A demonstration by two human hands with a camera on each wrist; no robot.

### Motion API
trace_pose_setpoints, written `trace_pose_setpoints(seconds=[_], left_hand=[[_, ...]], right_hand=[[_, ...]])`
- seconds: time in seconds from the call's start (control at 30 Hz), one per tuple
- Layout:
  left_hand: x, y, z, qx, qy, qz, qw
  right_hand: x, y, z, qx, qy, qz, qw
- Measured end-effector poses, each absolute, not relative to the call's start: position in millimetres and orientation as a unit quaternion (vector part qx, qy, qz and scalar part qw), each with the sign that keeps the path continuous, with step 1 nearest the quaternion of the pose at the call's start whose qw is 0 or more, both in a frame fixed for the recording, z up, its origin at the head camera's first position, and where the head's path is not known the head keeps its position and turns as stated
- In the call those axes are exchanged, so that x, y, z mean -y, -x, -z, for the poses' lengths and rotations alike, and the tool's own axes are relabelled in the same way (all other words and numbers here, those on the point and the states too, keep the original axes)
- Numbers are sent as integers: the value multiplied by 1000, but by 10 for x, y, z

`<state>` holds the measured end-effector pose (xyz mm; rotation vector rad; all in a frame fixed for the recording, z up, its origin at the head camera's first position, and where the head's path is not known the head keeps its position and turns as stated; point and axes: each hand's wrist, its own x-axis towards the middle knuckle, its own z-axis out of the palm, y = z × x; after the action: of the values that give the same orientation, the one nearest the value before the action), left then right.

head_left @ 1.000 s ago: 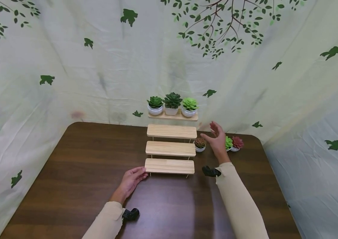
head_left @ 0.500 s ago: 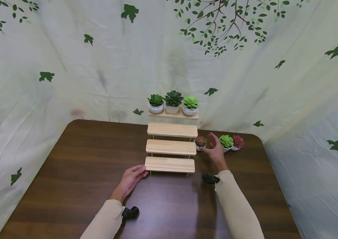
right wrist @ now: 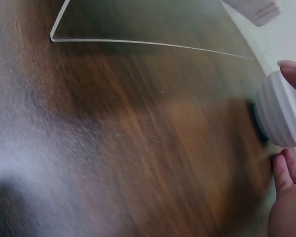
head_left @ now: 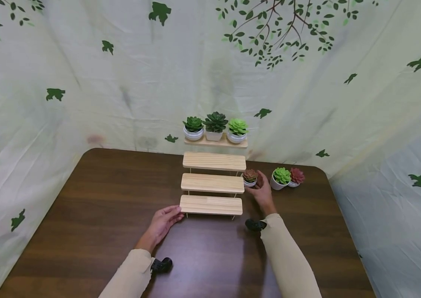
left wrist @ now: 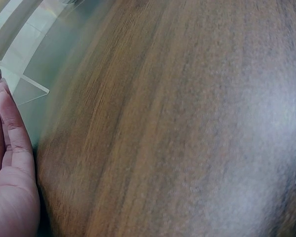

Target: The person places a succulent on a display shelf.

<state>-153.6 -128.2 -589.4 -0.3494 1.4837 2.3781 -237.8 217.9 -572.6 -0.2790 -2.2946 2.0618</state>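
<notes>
A tiered wooden display stand (head_left: 211, 205) with light boards and thin wire legs stands on the brown table. My left hand (head_left: 162, 223) pinches the left corner of its lowest board, thumb above and fingers beneath. My right hand (head_left: 263, 194) is at the stand's right side, thumb and fingers around the white pot of a small brown artificial succulent (head_left: 249, 175). In the right wrist view, the ribbed white pot (right wrist: 281, 108) sits between the thumb and the fingers, close to the tabletop. Part of it is cut off by the frame's edge.
On the top board stand a dark green succulent (head_left: 193, 124), a taller one (head_left: 215, 123) in a square pot, and a light green one (head_left: 237, 127). A bright green succulent (head_left: 281, 176) and a red one (head_left: 297, 176) stand right of my right hand. A leaf-printed curtain (head_left: 128, 82) hangs behind.
My right hand has moved down and left to the brown succulent and closed around its pot, uncovering the bright green one. My left hand has stayed at the lowest board.
</notes>
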Motion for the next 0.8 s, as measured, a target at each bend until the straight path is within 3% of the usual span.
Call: trace_pose_setpoints(seconds=[0.8], left_hand=[[1313,1518,5896,-523,109,-829,162]], right_hand=[[-2105,2447,5835,760,128,-636,39]])
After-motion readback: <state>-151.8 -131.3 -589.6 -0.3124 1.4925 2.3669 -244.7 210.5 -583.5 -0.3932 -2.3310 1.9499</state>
